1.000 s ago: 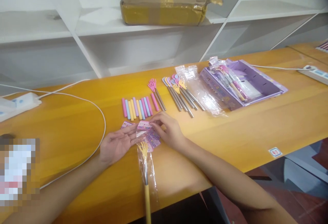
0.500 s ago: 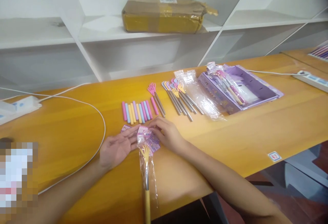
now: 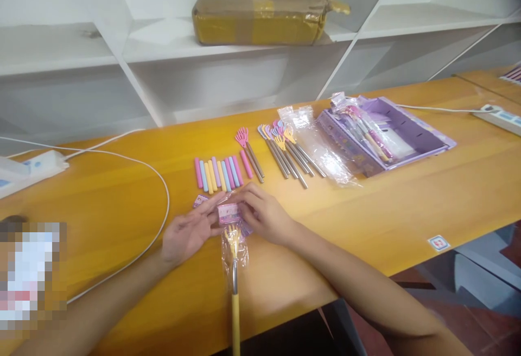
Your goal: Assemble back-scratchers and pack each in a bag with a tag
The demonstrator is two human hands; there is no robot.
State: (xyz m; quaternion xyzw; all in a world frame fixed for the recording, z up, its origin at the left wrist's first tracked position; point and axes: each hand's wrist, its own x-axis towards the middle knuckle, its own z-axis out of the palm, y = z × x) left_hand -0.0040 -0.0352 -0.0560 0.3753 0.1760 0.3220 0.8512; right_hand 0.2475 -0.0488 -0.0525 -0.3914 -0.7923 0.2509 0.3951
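A yellow back scratcher (image 3: 233, 280), with a hand-shaped head and a metal shaft, lies in a clear plastic bag (image 3: 244, 250) close to the table's front edge. At the bag's top sits a pink and purple header card (image 3: 229, 213). My right hand (image 3: 262, 212) has its fingers closed at the card's right side, pinching the bag's clear top. To the left, my left hand (image 3: 191, 231) lies palm up with its fingers stretched out, the tips touching the bag beside the card. More purple cards (image 3: 201, 200) lie partly hidden under the hands.
Behind the hands lie a row of coloured handle sleeves (image 3: 217, 175), several back scratchers (image 3: 287, 150), clear bags (image 3: 321, 150) and a purple box (image 3: 423, 152) holding bagged ones. Power strips (image 3: 35, 169) and a white cable (image 3: 165, 182) are at the sides. A taped carton (image 3: 260, 17) rests on the shelf.
The bag's clear top edge now stands up above the card, between my hands. My right fingers have curled closer against the card's side. The view has tilted slightly.
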